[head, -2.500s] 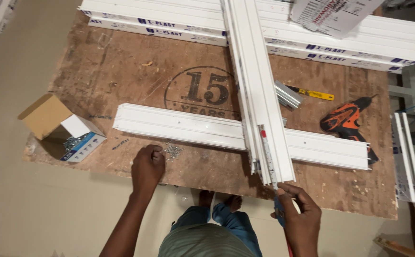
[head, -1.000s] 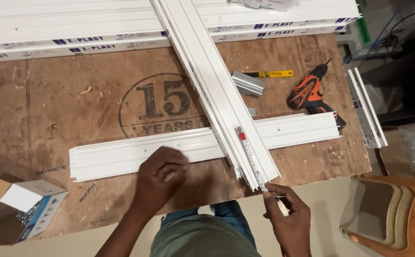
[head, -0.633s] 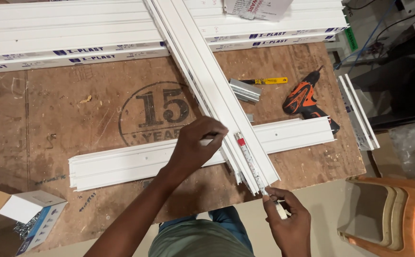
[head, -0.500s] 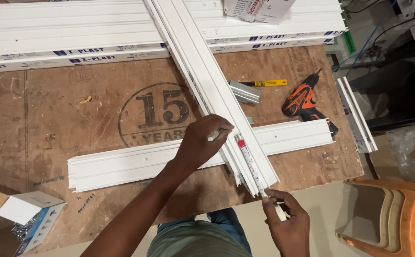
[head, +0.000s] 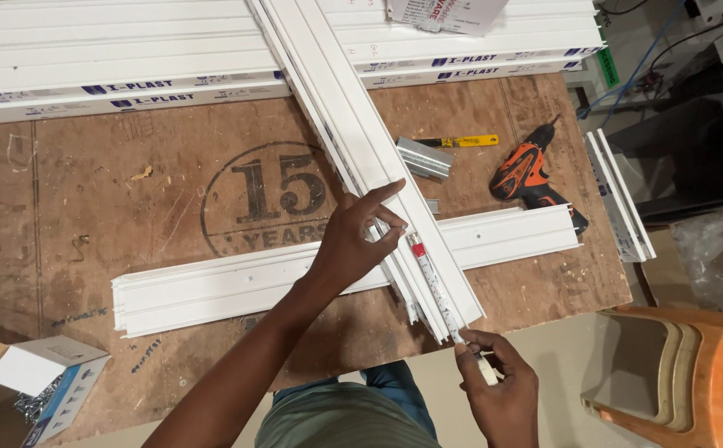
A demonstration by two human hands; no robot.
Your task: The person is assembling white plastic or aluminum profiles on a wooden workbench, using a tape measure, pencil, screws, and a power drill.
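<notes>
White profile strips are overhanging the table's near edge; left hand pinching, right hand gripping the measuring tape, which risks slipping, skewing the measurement.

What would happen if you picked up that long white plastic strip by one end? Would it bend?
The long white strip looks thin and hollow, so it is probably light. Being so long, it would likely droop. Its flat, ribbed shape should not roll, though the smooth plastic may slide on the wooden table.

Bright, even overhead light, soft short shadows cast under the left hand, mild glare on the white profiles, sharp focus, slight bending at the edges.
</notes>
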